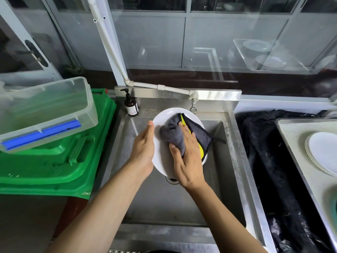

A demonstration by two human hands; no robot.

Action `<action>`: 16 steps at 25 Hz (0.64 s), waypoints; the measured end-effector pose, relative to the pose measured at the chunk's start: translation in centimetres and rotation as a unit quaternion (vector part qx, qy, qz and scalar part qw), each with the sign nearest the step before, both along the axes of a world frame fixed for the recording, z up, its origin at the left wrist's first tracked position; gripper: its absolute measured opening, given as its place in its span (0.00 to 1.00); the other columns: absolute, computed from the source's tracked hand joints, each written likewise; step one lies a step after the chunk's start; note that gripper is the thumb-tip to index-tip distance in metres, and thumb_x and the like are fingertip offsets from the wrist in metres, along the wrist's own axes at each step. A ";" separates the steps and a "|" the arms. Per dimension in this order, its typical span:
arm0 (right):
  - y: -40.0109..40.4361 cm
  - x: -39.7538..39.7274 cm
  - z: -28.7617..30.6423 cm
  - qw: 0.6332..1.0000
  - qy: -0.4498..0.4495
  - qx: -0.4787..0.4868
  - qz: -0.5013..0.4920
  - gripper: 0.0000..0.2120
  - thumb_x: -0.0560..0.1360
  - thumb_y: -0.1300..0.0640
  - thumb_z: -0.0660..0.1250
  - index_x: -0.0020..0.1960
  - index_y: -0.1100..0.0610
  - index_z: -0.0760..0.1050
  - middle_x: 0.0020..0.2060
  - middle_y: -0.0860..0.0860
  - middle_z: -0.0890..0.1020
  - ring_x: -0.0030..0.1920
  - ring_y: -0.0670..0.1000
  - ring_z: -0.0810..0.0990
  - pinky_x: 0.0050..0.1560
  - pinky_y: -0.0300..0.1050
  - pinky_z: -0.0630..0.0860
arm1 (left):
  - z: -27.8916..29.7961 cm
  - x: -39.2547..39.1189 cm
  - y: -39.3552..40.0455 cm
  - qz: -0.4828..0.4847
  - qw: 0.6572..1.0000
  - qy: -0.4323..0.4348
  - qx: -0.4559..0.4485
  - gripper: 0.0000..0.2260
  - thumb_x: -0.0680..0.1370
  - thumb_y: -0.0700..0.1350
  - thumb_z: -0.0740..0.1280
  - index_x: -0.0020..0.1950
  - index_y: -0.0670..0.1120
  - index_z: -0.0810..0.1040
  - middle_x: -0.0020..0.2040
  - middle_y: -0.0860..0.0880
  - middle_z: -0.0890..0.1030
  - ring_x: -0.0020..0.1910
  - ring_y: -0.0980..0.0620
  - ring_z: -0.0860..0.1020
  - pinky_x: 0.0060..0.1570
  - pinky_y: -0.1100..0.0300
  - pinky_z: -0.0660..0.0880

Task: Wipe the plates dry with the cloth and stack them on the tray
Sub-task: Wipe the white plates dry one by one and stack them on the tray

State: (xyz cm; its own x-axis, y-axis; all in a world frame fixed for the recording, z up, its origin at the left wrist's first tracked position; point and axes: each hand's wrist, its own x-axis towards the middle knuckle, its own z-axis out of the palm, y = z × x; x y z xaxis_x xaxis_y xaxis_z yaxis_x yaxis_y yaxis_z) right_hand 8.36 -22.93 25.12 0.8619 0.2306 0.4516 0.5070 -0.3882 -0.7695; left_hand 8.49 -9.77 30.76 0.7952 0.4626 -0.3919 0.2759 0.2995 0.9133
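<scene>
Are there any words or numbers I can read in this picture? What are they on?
No text here can be read.
Pump bottle: its white label has small print and a red mark, too small and blurred to read.
The plate, cloth and tray show no writing.
</scene>
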 end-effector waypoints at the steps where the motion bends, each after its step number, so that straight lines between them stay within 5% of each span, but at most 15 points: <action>1: 0.2 -0.3 0.3 1.000 0.011 0.008 0.000 0.26 0.84 0.52 0.61 0.81 0.53 0.63 0.80 0.52 0.66 0.82 0.49 0.60 0.80 0.62 0.58 | 0.0 0.0 0.1 0.000 1.000 0.002 0.002 0.17 0.81 0.59 0.64 0.42 0.51 0.84 0.43 0.50 0.86 0.50 0.45 0.84 0.59 0.45 0.79; 7: -0.6 -3.3 -0.9 0.990 -0.053 -0.074 0.106 0.27 0.85 0.47 0.57 0.81 0.55 0.64 0.80 0.47 0.66 0.81 0.49 0.62 0.81 0.53 0.57 | 0.2 0.6 1.6 0.001 1.000 0.009 -0.011 0.17 0.80 0.62 0.64 0.44 0.52 0.83 0.43 0.49 0.87 0.42 0.51 0.86 0.42 0.58 0.81; 11: -4.3 -3.8 -3.1 0.989 -0.086 -0.116 0.029 0.28 0.85 0.44 0.54 0.78 0.58 0.67 0.78 0.51 0.69 0.79 0.51 0.66 0.79 0.57 0.63 | 0.3 0.6 2.2 0.008 0.998 0.038 0.040 0.14 0.79 0.66 0.61 0.53 0.60 0.80 0.55 0.50 0.84 0.56 0.44 0.81 0.60 0.43 0.78; 16: -4.9 -0.1 -2.6 0.988 0.012 -0.108 -0.114 0.29 0.83 0.47 0.55 0.81 0.59 0.62 0.82 0.51 0.62 0.83 0.48 0.57 0.82 0.58 0.54 | 0.5 0.0 1.6 -0.045 0.998 0.036 0.019 0.15 0.78 0.66 0.62 0.47 0.60 0.82 0.52 0.49 0.85 0.55 0.44 0.82 0.56 0.44 0.80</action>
